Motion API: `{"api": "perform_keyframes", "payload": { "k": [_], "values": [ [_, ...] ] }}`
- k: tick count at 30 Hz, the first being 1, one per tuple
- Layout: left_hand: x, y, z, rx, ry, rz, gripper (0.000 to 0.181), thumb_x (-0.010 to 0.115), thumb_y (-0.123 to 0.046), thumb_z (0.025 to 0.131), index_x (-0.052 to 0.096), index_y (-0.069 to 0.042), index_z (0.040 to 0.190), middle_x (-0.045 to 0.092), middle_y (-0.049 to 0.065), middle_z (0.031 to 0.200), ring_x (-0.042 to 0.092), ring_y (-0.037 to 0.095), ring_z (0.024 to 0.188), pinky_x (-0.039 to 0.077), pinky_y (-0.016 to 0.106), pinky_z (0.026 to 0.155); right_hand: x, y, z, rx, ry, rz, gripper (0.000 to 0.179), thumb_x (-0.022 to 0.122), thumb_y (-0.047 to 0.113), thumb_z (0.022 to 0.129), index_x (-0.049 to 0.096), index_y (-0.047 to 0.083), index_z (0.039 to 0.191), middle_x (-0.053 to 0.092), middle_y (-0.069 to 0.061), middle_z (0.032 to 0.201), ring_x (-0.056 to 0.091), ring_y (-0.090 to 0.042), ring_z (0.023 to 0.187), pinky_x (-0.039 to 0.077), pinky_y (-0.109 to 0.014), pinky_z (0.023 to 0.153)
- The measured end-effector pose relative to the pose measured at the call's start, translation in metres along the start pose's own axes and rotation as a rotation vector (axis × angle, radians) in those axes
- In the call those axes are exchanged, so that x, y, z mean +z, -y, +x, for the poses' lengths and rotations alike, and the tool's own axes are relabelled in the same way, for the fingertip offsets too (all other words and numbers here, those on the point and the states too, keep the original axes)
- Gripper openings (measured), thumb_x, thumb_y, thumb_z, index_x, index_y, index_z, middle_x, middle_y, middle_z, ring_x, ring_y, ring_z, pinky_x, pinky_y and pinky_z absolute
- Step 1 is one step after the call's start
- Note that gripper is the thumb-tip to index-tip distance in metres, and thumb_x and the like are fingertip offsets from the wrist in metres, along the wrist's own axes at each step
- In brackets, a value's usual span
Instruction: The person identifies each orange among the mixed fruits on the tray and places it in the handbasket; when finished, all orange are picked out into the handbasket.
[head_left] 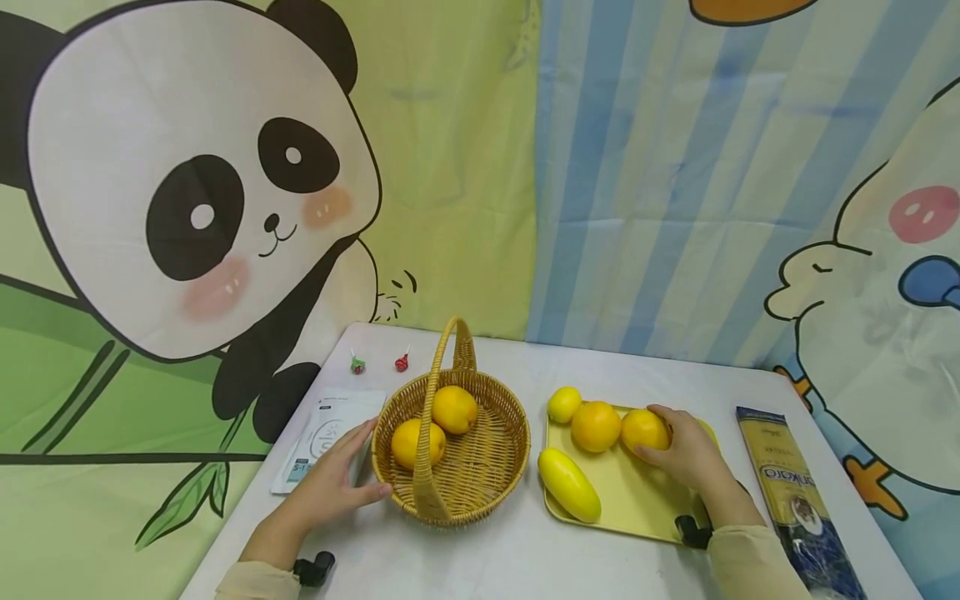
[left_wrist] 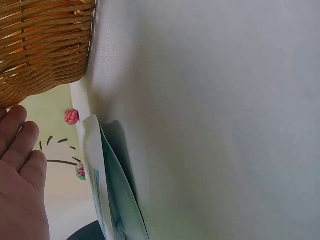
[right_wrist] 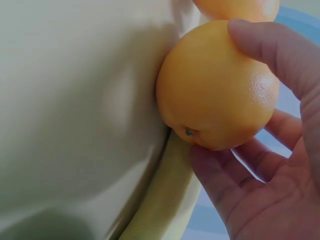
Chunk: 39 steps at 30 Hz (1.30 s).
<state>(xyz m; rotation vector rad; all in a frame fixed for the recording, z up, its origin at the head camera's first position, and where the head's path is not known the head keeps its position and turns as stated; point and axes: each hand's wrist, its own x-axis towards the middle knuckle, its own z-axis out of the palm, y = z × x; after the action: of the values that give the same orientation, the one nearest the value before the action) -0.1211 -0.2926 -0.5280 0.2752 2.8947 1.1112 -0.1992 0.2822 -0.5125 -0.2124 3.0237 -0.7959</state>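
At the right side of the yellow tray (head_left: pixel 645 500), my right hand (head_left: pixel 686 450) grips an orange (head_left: pixel 643 430) between thumb and fingers. The right wrist view shows this orange (right_wrist: pixel 217 85) close over the tray surface, its stem spot facing down. Another orange (head_left: pixel 596 427) sits just left of it, with a small lemon (head_left: pixel 564 405) beyond and a long smooth yellow fruit (head_left: pixel 570 485) at the tray's left edge. My left hand (head_left: pixel 333 483) rests against the left side of the wicker basket (head_left: pixel 487 467), fingers extended. Inside the basket lie two orange fruits (head_left: pixel 454 409) beneath its tall handle.
Left of the basket, partly behind my left hand, lies a white packet (head_left: pixel 330 425). Two wrapped lollipops, one green (head_left: pixel 357 365) and one red (head_left: pixel 402 362), lie at the back left. A long blue-and-gold packet (head_left: pixel 798 500) lies right of the tray. Printed curtains (head_left: pixel 450 208) stand behind the table.
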Motion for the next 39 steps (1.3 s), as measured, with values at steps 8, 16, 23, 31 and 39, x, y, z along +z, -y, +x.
{"api": "perform_keyframes", "payload": {
  "k": [8,16,23,31,39],
  "values": [
    [0.0,0.0,0.0,-0.004,0.003,-0.001,0.12,0.082,-0.073,0.073,0.026,-0.024,0.167,0.033,0.011,0.171,0.032,0.044,0.156,0.029,0.072,0.122,-0.002,-0.001,-0.002,0.0,0.011,0.014,0.082,0.086,0.038,0.085,0.052,-0.003,0.147,0.059,-0.034,0.137,0.058,-0.049,0.122,0.048,-0.068,0.106],
    [0.001,0.001,0.0,-0.005,0.005,-0.002,0.12,0.082,-0.073,0.073,0.025,-0.025,0.168,0.033,0.01,0.172,0.032,0.044,0.157,0.029,0.072,0.122,-0.007,-0.005,-0.003,-0.005,0.031,0.007,0.083,0.086,0.042,0.085,0.052,-0.002,0.147,0.06,-0.032,0.138,0.058,-0.049,0.125,0.046,-0.069,0.108],
    [0.001,0.0,0.0,-0.014,0.008,0.004,0.118,0.083,-0.069,0.074,0.025,-0.024,0.168,0.032,0.011,0.172,0.031,0.045,0.157,0.028,0.073,0.122,-0.014,-0.002,-0.003,0.013,0.051,0.018,0.084,0.085,0.043,0.086,0.052,-0.001,0.148,0.059,-0.031,0.141,0.057,-0.049,0.126,0.046,-0.07,0.108],
    [0.0,0.001,-0.001,-0.015,0.012,0.005,0.118,0.083,-0.068,0.075,0.025,-0.024,0.168,0.032,0.011,0.172,0.031,0.045,0.157,0.029,0.074,0.121,-0.024,0.004,-0.005,-0.01,0.049,0.018,0.08,0.087,0.04,0.085,0.055,-0.002,0.145,0.062,-0.03,0.137,0.06,-0.047,0.122,0.051,-0.067,0.103],
    [-0.001,0.0,-0.001,-0.02,0.014,0.009,0.118,0.083,-0.069,0.075,0.025,-0.025,0.168,0.031,0.012,0.172,0.03,0.047,0.157,0.028,0.075,0.121,-0.034,0.006,-0.003,-0.066,0.027,0.0,0.079,0.087,0.038,0.084,0.057,-0.004,0.143,0.065,-0.029,0.132,0.063,-0.043,0.114,0.055,-0.062,0.096]
  ]
}}
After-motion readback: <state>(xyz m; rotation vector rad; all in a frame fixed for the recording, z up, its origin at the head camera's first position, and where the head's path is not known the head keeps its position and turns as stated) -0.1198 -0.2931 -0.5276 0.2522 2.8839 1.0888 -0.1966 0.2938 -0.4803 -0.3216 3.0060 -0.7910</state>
